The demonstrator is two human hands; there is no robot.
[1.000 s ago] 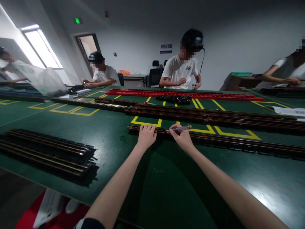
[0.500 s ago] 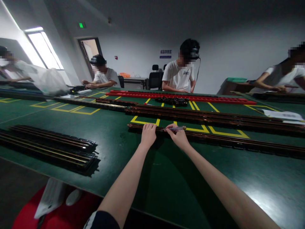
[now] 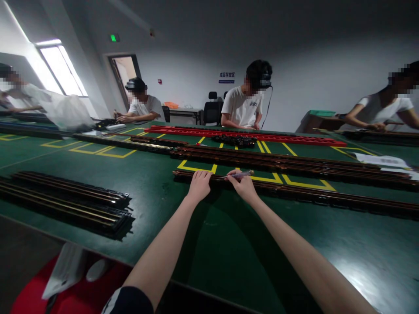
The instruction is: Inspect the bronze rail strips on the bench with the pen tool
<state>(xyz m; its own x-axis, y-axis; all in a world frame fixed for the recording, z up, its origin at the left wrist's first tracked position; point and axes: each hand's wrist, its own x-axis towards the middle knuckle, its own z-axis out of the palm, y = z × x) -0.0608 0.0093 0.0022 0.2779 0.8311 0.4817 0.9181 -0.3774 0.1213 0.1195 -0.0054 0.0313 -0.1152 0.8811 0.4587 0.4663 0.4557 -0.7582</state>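
A long dark rail (image 3: 294, 194) lies across the green table (image 3: 229, 244), running from the middle off to the right. My left hand (image 3: 199, 185) rests on its left end with the fingers curled over the top. Close to the right of it, my right hand (image 3: 244, 185) is on the same rail and pinches a slim pen-like tool (image 3: 240, 174) that lies nearly level and points left.
More dark rails (image 3: 288, 159) lie behind, over yellow floor-tape boxes (image 3: 307, 183). A stack of rails (image 3: 68, 203) sits at the near left. A red rack (image 3: 245, 133) stands at the far side. Several people sit around the table; papers (image 3: 382, 161) lie at right.
Both hands have stayed on the rail's left end. The tool in my right hand has tipped from slightly raised to nearly level. My head has shifted a little.
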